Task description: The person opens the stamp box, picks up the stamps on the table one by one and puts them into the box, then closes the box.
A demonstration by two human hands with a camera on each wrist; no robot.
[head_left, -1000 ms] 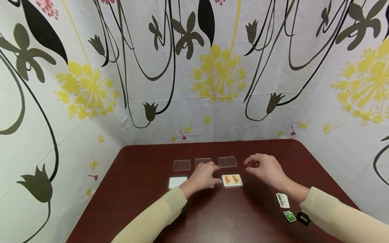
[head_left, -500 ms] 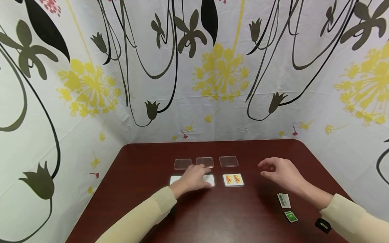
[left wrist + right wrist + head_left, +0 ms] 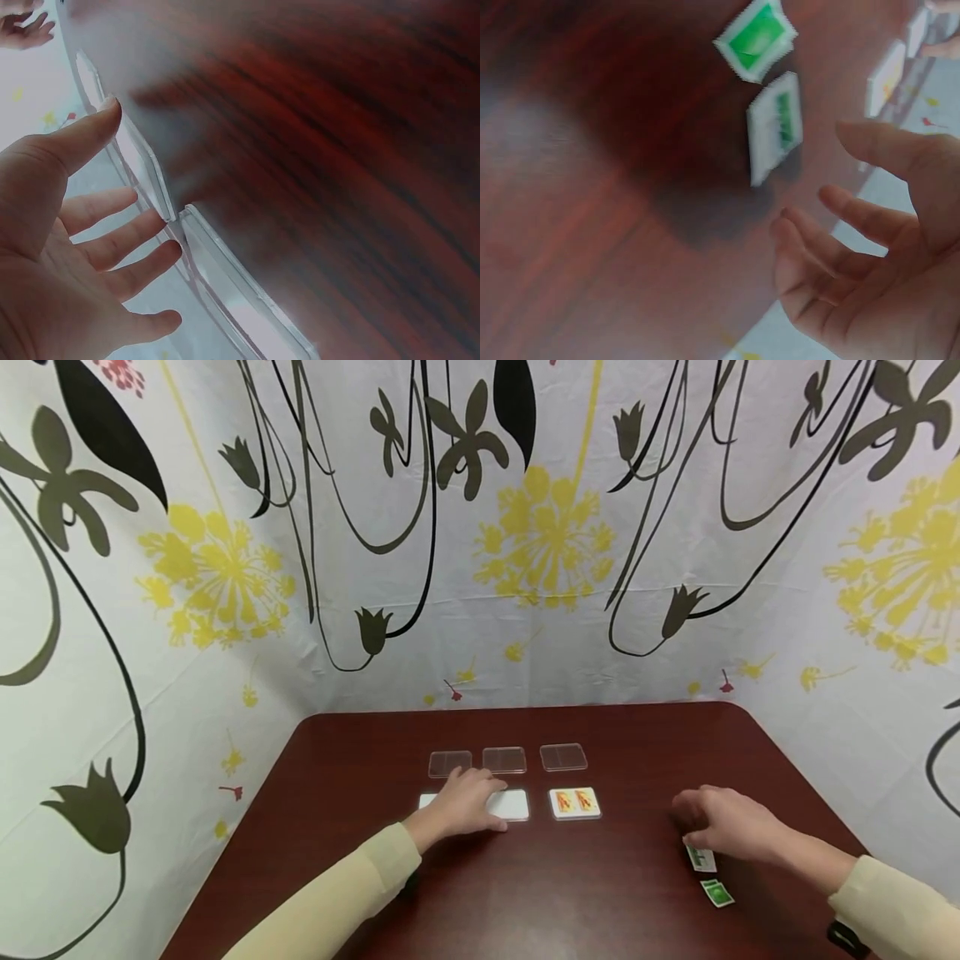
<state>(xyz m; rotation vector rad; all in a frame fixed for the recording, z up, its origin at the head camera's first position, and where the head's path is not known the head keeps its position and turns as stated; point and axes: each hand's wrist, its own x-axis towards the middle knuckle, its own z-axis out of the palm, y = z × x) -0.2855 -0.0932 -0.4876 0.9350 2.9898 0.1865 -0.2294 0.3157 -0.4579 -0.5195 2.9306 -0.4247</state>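
My left hand [image 3: 461, 806] hovers over the front row of flat cases, fingers spread and holding nothing. Under and beside it lie a white middle case [image 3: 515, 806] and a white left case [image 3: 426, 799], the latter mostly hidden by the hand. To their right is a case with two orange pictures [image 3: 574, 803]. My right hand [image 3: 731, 822] is just above a small pile of white-and-green, stamp-like papers [image 3: 775, 127], thumb and fingers apart. Beside that pile lie green stamp-like papers [image 3: 757, 39] with jagged white borders.
Behind the front row lie three transparent cases: left [image 3: 450, 763], middle [image 3: 504, 760] and right [image 3: 563, 757]. Everything sits on a dark red-brown table [image 3: 570, 893]. A flower-patterned white cloth [image 3: 480, 668] hangs around its far edges.
My right hand has moved right and toward me, from beside the orange-pictured case to over the white-and-green papers. The left hand has drifted left, uncovering more of the middle white case.
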